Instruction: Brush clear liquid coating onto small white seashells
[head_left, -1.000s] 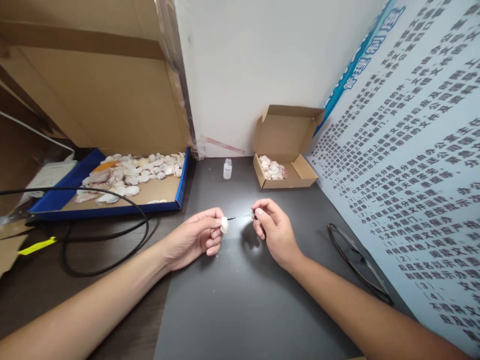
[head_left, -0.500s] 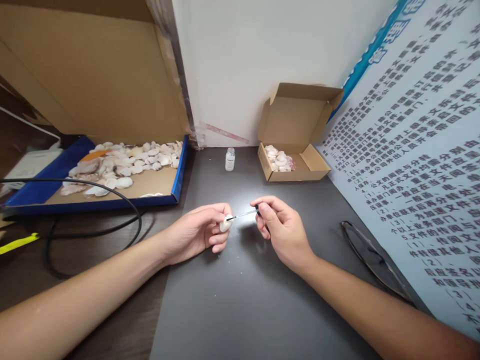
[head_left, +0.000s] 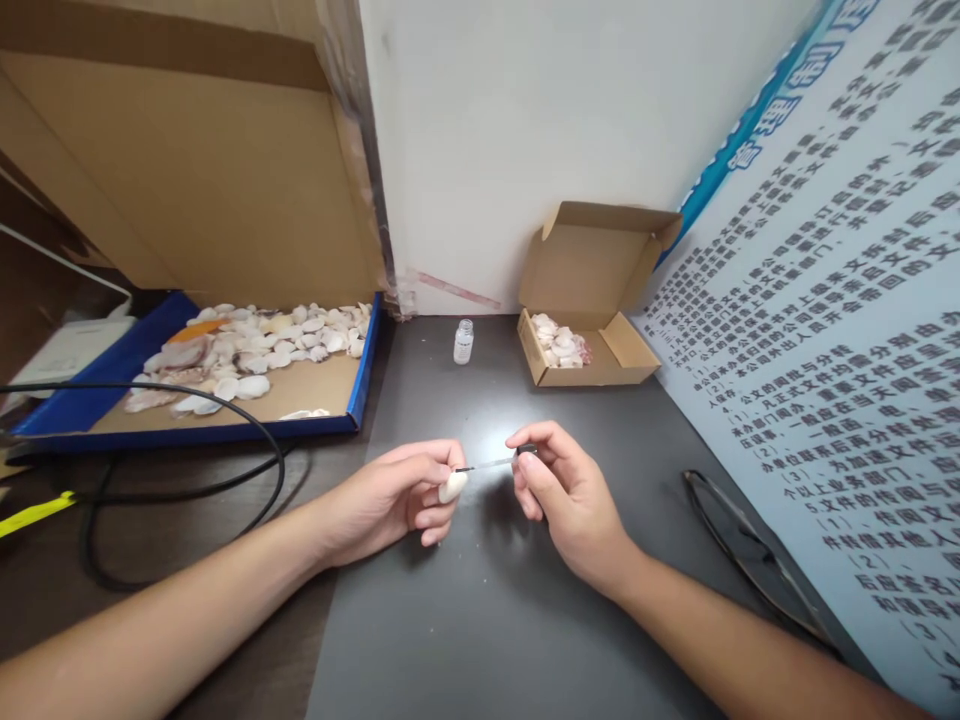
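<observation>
The shell [head_left: 452,488] is pinched in the left hand [head_left: 401,497], while the right hand [head_left: 576,508] grips a brush [head_left: 491,464] by its black cap [head_left: 526,450], tip at the shell's upper edge.

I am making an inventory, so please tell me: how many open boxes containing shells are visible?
2. The large blue-edged box is on the left; the small brown box stands beyond the right hand. No other appears, even partly.
</observation>
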